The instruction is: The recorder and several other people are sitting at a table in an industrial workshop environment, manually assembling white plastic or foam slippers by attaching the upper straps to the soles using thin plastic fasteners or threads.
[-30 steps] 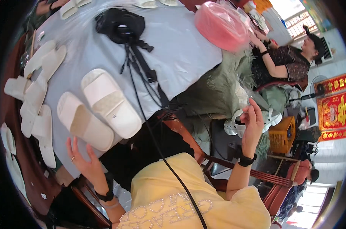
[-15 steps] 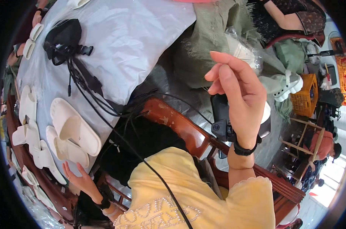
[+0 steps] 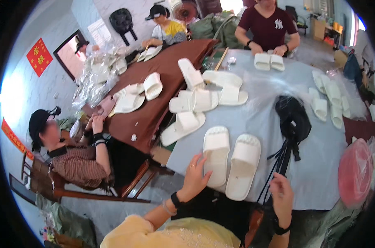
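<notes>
A pair of white slippers lies side by side on the grey table (image 3: 319, 173) in front of me: the left slipper (image 3: 215, 153) and the right slipper (image 3: 243, 165). My left hand (image 3: 195, 175) rests with fingers spread at the heel of the left slipper and touches it. My right hand (image 3: 282, 196) sits at the table's near edge, right of the pair, fingers curled by a black cord (image 3: 280, 159). Whether it grips the cord is unclear.
A black bag (image 3: 292, 118) lies behind the pair, a pink bowl (image 3: 354, 171) at the right. Several more white slippers (image 3: 195, 101) spread over the grey table and a brown table (image 3: 162, 91). Three other people work around the tables; one sits at my left (image 3: 78, 159).
The view has swung round to face the tables. My right hand came down from in front of the camera to the table edge. My left hand moved onto the nearest slipper.
</notes>
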The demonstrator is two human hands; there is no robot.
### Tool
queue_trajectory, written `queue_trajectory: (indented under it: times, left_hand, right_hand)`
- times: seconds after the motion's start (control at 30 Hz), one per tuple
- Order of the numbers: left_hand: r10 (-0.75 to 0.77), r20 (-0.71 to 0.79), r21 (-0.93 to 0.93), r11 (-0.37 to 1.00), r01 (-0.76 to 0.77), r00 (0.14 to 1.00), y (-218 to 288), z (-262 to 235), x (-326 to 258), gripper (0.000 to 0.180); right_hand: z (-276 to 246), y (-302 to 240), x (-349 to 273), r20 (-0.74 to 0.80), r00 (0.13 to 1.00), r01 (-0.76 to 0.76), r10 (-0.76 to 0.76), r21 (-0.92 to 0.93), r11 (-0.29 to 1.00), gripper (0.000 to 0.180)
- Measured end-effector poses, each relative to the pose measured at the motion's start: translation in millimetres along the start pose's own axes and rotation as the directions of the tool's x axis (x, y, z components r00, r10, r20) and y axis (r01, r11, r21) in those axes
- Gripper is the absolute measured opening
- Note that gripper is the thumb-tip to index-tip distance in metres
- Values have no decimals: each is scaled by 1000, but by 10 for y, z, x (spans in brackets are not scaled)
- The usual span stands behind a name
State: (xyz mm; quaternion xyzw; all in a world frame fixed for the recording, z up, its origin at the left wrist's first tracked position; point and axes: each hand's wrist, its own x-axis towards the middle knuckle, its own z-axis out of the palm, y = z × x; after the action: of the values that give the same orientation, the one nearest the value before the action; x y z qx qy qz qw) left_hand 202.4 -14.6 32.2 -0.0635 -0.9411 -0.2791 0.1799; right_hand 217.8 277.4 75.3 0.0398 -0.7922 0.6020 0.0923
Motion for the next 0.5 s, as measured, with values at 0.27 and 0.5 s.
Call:
queue_trajectory:
  times: [0.27,0.5]
  left_hand:
    - [-171,65,-210,961,181,983,-440,255,486,62]
    - [-65,150,-271,957,105,987,-418,178,338,58]
  right_hand:
    - [532,371,799,357,933,128,34,-420,898,55]
    - [669,247,595,490,869,266,71,-583,768,63]
